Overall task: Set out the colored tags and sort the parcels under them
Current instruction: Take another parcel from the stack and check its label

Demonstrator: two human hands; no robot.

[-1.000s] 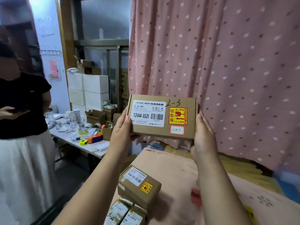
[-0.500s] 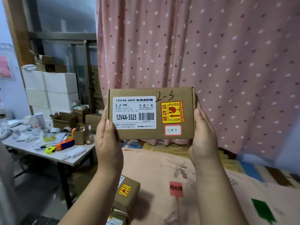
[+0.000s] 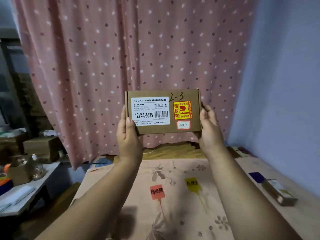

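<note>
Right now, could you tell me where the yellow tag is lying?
In the head view, the yellow tag lies on the floral sheet, just right of the red tag, below the held parcel.

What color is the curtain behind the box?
The curtain is pink with white and dark spots, seen best in the head view.

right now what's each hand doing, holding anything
Left hand: holds the left end of the flat brown cardboard parcel.
Right hand: holds the same parcel's right end.
</note>
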